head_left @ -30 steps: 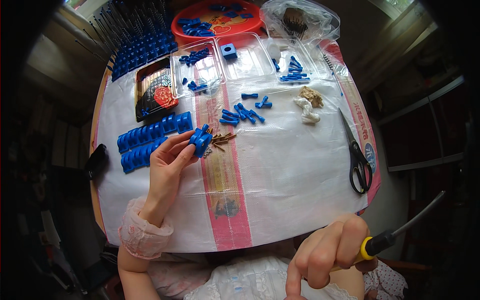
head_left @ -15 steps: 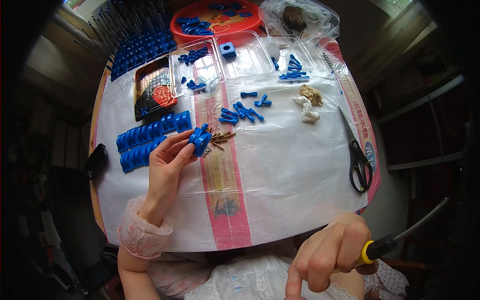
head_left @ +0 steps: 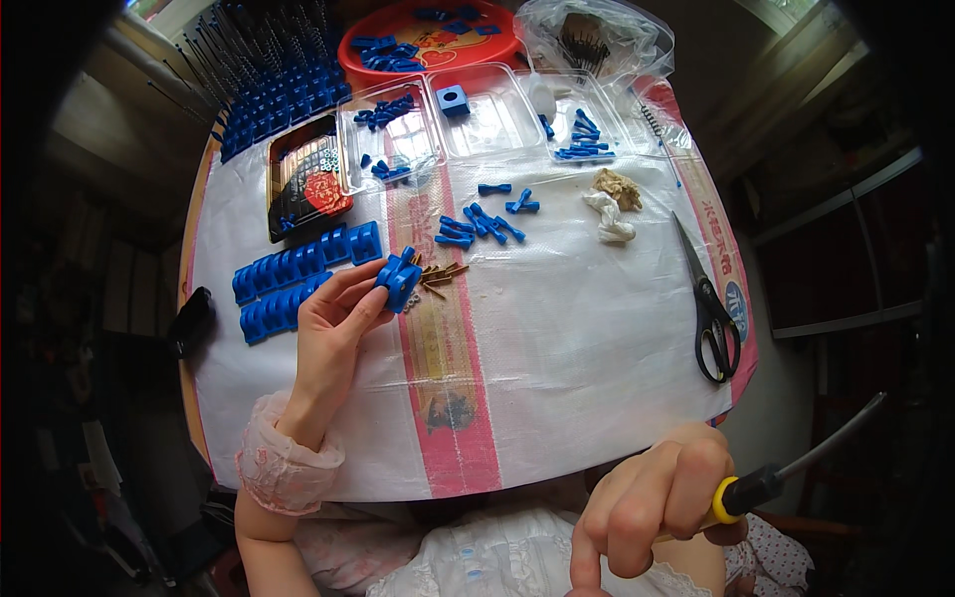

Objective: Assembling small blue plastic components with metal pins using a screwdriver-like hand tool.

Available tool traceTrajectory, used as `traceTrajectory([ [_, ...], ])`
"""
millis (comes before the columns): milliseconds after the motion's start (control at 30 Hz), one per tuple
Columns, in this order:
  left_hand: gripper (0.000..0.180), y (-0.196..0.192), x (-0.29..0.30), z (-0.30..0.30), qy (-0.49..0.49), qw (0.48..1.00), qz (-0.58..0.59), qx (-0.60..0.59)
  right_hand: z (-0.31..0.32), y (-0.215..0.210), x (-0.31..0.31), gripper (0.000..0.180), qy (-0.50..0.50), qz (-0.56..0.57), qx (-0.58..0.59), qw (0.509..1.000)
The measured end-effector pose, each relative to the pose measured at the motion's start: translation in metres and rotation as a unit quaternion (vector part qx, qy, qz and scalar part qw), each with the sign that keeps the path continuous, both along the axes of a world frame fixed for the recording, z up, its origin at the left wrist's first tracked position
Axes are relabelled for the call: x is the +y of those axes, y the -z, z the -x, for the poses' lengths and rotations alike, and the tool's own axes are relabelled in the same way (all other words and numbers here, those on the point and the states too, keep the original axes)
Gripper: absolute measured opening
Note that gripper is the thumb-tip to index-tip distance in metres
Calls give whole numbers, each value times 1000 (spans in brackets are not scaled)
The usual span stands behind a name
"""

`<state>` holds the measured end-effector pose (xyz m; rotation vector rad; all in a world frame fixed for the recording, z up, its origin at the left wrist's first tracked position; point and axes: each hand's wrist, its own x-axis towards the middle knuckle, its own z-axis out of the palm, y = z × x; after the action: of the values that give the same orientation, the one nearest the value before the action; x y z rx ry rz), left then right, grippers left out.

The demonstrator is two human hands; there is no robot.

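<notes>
My left hand point(head_left: 343, 313) pinches a blue plastic block point(head_left: 398, 282) between thumb and fingers above the table's left half. A narrow blue piece sticks up from that block. Close by it lie brass-coloured pins point(head_left: 438, 279) and small metal nuts. Near the front edge, low on the right, my right hand point(head_left: 647, 507) is closed round a corded hand tool point(head_left: 731, 499). A yellow ring, a black sleeve and a grey cord show at the tool's rear; its working end is hidden. Several dumbbell-shaped blue pieces point(head_left: 482, 224) lie beyond my left hand.
Two rows of blue blocks point(head_left: 298, 261) stand left. Behind are a black tray point(head_left: 279, 214), clear trays point(head_left: 497, 144) with blue parts, a red basin point(head_left: 348, 60) and blue blocks with upright metal rods point(head_left: 279, 119). Black-handled scissors point(head_left: 708, 308) and crumpled tissue point(head_left: 609, 221) lie right.
My right hand and the corded tool have shifted very slightly to the left. My left hand keeps the blue block in nearly the same place.
</notes>
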<state>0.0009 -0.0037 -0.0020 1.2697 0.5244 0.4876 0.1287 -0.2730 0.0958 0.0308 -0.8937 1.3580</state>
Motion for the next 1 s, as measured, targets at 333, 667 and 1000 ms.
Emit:
traceTrajectory([
  [333,35,1,-1,0,-2,1000,2,3,3,8,3,34,-3,-23,7,1000],
  [667,35,1,-1,1,-4,1000,-1,3,-7,-4,8,30,81,6,-52,995],
  [1000,32,-2,-1,0,-18,999,-7,-28,-35,30,49,11,404,311,-401,762],
])
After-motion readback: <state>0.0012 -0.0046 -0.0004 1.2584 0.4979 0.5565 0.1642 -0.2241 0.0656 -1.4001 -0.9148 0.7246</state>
